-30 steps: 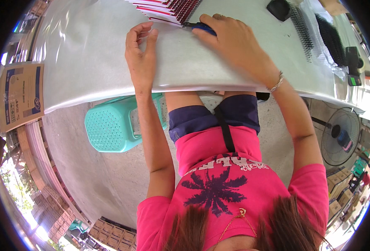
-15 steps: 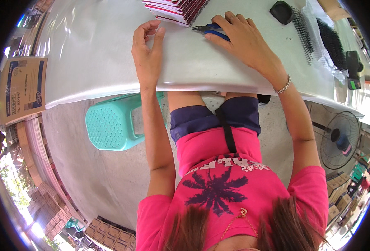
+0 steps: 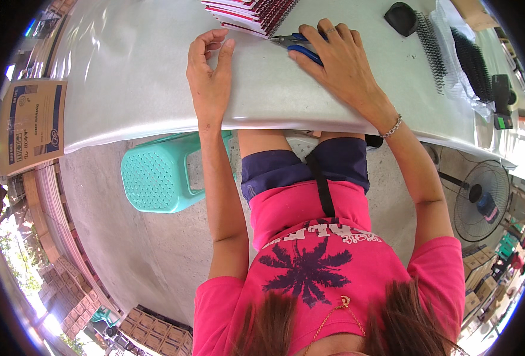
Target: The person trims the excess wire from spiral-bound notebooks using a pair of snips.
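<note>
A stack of spiral-bound notebooks (image 3: pixel 241 16) with red and white edges lies at the top of the view, cut off by the frame. My right hand (image 3: pixel 344 64) grips cutting pliers (image 3: pixel 305 54) with blue handles. Their metal jaws point left, at the lower corner of the stack by the dark spiral binding; whether they touch a wire cannot be made out. My left hand (image 3: pixel 210 80) rests on its side on the table, just below and left of the stack. Its fingers curl loosely, the thumb stands apart, and nothing is in it.
A shiny pale cover spreads over the table (image 3: pixel 126 77). At the right lie a black dish (image 3: pixel 400 19), black spiral wires (image 3: pixel 431 53) and plastic wrapping (image 3: pixel 452 74). A cardboard box (image 3: pixel 34 124) is at the left edge. Below stand a turquoise stool (image 3: pixel 155 178) and a fan (image 3: pixel 482 199).
My right hand has shifted slightly left with the pliers, bringing their tips closer to the stack's corner; its wrist moved a little left and toward me. My left hand has barely moved.
</note>
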`<state>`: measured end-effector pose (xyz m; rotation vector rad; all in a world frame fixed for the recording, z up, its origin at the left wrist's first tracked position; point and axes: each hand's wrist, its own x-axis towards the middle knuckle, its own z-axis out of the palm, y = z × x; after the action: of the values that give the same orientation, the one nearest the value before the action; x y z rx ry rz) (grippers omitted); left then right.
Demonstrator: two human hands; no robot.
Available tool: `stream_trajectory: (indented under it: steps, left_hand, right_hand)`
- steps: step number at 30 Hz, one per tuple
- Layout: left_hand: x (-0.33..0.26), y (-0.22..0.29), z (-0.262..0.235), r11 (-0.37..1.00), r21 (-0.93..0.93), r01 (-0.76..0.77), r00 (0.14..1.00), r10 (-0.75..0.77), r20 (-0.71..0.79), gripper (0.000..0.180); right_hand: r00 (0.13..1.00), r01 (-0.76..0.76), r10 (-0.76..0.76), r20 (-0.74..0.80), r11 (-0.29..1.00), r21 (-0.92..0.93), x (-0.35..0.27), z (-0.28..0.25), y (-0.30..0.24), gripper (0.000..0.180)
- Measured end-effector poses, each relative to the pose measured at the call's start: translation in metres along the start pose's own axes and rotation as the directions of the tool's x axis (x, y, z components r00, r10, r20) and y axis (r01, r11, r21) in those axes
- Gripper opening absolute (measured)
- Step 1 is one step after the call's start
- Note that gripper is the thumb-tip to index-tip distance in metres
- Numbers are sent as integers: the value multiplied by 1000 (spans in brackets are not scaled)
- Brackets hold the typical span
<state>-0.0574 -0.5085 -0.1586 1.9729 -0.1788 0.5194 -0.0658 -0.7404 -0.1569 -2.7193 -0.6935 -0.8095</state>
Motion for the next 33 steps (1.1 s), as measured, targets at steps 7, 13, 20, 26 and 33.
stream_trajectory:
  steps: [7,13,20,26,33]
  left_hand:
    - [0,-1,0,1000,2,-6,1000,6,2,21]
    - [-1,-3,-1,1000,-25,3,1000,-3,-3,22]
    - [0,1,2,1000,-12,18,1000,-18,-2,23]
    - [-1,4,-2,999,-19,51,999,-51,9,27]
    - [0,0,6,989,101,108,994,-105,-28,49]
  right_hand:
    - [1000,23,-23,-17,1000,-5,4,1,-3,34]
    - [989,-37,30,145,998,46,13,-6,-8,34]
    - [422,-512,112,900,848,134,92,-47,19,54]
    - [700,-337,275,659,941,-34,44,-44,44,72]
    - [903,-304,260,341,949,82,63,-45,82,55]
